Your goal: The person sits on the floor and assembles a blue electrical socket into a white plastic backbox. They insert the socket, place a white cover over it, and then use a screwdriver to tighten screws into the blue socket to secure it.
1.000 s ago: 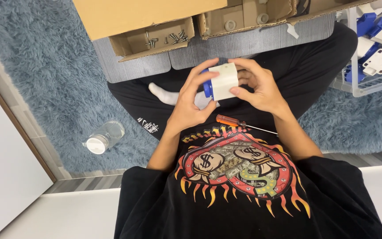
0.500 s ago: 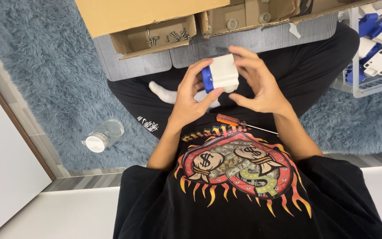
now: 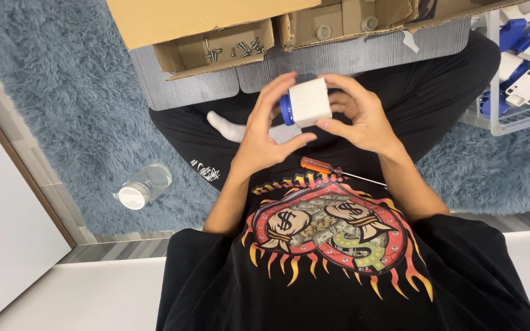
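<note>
Head view, looking down at my lap. I hold a white block with a blue round cap (image 3: 305, 104) in the air above my crossed legs, between both hands. My left hand (image 3: 265, 138) cups it from the near left side, thumb under the lower edge, fingers curled over the top; my right hand (image 3: 360, 119) clasps the right face, fingertips on its far and near edges. Both hands are closed on the part, neither slack.

I judge the part a hard moulded plastic piece: light, stiff, smooth-faced and so somewhat slippery. The flat white faces offer the surest hold, thumb opposed to fingers; the blue cap on the left end is better left free.

An orange-handled screwdriver (image 3: 332, 170) lies on my lap just beneath the hands. A cardboard tray of screws (image 3: 216, 52) stands beyond, on a grey mat (image 3: 185, 92). A clear bottle (image 3: 142, 187) lies on the blue rug (image 3: 62, 92), well apart to the left.
</note>
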